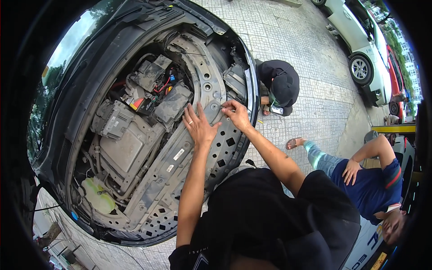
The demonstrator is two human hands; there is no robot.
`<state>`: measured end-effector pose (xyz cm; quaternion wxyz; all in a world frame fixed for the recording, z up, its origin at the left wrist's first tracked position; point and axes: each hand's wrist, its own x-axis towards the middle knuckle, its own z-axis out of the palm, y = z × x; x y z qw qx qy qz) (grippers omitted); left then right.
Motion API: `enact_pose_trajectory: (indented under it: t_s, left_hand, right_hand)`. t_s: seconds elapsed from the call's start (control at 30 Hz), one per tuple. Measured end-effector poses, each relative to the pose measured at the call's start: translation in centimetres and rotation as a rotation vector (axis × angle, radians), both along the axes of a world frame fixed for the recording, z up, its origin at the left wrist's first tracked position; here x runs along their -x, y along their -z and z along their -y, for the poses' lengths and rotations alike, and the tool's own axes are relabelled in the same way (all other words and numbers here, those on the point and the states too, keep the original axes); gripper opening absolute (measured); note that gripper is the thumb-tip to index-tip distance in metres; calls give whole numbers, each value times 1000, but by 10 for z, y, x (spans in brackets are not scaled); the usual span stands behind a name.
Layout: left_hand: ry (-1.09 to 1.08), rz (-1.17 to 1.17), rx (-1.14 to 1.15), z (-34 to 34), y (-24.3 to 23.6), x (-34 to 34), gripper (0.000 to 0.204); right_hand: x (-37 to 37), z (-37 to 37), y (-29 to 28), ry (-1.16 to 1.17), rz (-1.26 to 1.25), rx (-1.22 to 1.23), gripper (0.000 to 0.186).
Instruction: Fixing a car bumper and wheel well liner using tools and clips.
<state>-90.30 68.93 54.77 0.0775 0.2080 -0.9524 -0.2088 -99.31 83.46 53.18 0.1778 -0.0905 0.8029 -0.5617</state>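
Note:
My left hand (201,128), a ring on one finger, lies flat with fingers spread on the dusty grey front panel (173,157) of a car's open engine bay. Just to its right, my right hand (236,115) has its thumb and fingers pinched together at the panel's upper end. Whatever sits between those fingertips is too small to make out. A round fastener (213,107) shows in the panel between the two hands. Beyond my left fingers is a dusty black box (173,105) with wires beside it.
The engine bay also holds a ribbed grey metal unit (112,119) and a yellowish coolant tank (99,196). A person in a black cap (284,83) crouches by the front bumper. Another person in a navy shirt (371,173) stands at right. A white car (366,49) is parked beyond.

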Motion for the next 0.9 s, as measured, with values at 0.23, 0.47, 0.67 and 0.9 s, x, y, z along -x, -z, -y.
enact_pose_trajectory:
  t_s: [0.23, 0.47, 0.67, 0.9]
  left_hand:
    - [-6, 281, -5, 8, 17, 35, 130]
    - [-39, 243, 6, 11, 26, 37, 130]
    - [-50, 257, -12, 12, 24, 35, 131]
    - [-39, 236, 10, 11, 23, 33, 132]
  right_hand:
    - [23, 7, 9, -263, -486, -237, 19]
    - [32, 16, -1, -553, -698, -408, 19]
    - [34, 21, -7, -613, -655, -406, 21]
    - [33, 27, -13, -616, -646, -579, 18]
